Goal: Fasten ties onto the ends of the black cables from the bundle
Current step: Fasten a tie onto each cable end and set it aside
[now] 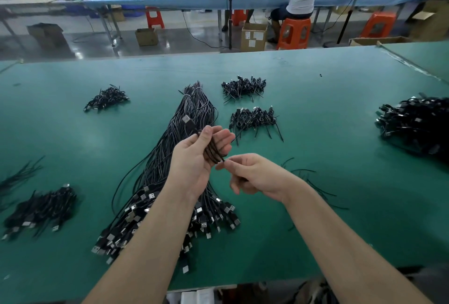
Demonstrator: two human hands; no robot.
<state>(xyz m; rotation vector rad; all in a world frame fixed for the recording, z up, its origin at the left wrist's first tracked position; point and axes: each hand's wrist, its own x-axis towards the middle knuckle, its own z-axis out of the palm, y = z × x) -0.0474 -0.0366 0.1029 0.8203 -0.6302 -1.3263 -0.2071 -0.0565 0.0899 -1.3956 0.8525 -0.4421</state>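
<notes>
Above the big cable bundle [170, 182] lying on the green counter [340, 133], the left hand [199, 155] is gripping a coiled black cable [211, 150], while the right hand [252, 175], just beside the bundle, is pinching a thin tie [222, 158] at the coil.

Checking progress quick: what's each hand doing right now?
Left hand: holds a coiled black cable.
Right hand: pinches the cable's end.

Factory assembly floor: long green worktable [315, 109], cable piles [243, 87], cardboard boxes [253, 36], plastic stools [294, 33].
</notes>
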